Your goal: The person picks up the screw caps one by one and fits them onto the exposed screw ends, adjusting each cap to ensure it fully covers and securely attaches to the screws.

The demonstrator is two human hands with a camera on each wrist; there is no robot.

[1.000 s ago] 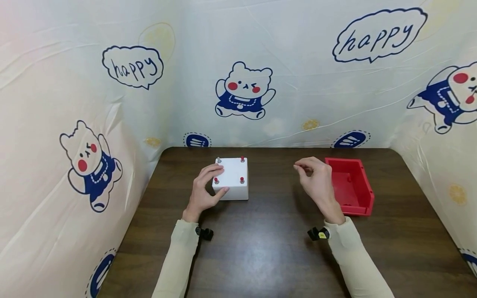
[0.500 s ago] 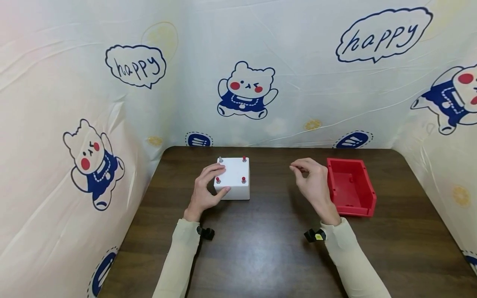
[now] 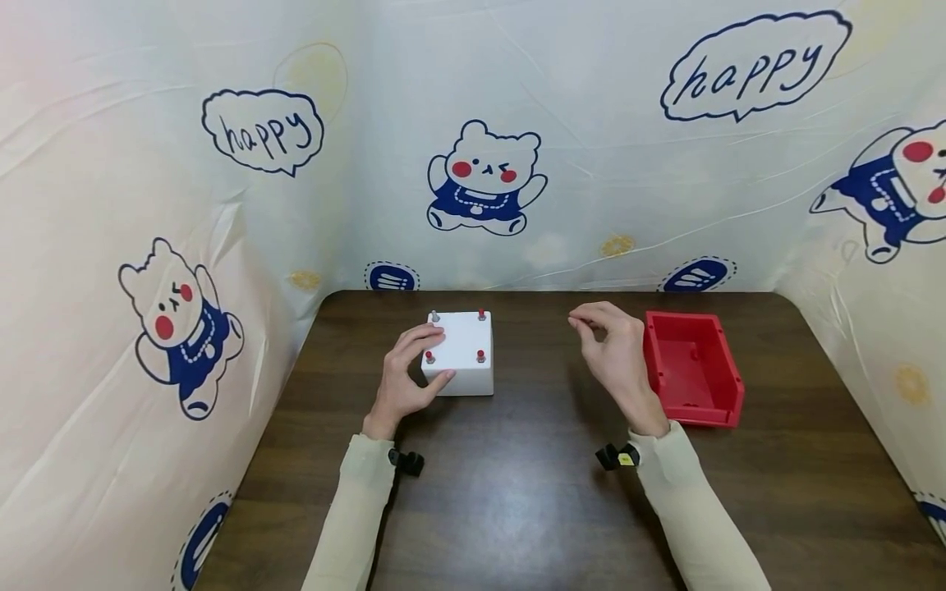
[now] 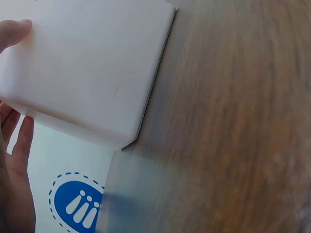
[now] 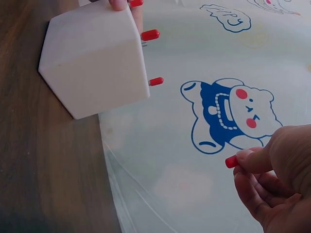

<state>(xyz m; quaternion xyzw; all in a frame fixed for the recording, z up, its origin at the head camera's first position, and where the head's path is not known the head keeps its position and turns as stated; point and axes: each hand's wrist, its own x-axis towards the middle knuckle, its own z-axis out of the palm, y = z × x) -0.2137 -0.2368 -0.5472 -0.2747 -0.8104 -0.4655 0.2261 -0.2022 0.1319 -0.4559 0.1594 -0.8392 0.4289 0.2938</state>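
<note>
A white box (image 3: 467, 338) stands on the dark wooden table. Small metal toggle switches rise from its top corners; three wear red caps, while the far-left toggle (image 3: 434, 317) is bare metal. My left hand (image 3: 402, 376) grips the box's left side, thumb on the near face and fingers over the top edge. In the left wrist view the thumb (image 4: 14, 33) presses the white face. Right of the box, in the air, my right hand (image 3: 612, 353) pinches a small red cap (image 5: 231, 161) between thumb and finger. The head view does not show that cap clearly.
A red plastic bin (image 3: 695, 365) sits on the table just right of my right hand. Behind the table (image 3: 510, 492) hangs a pale printed cloth (image 3: 591, 164), which also covers both sides.
My right hand has drifted left, away from the red bin and closer to the white box, still pinching. The left hand and the box stay in place.
</note>
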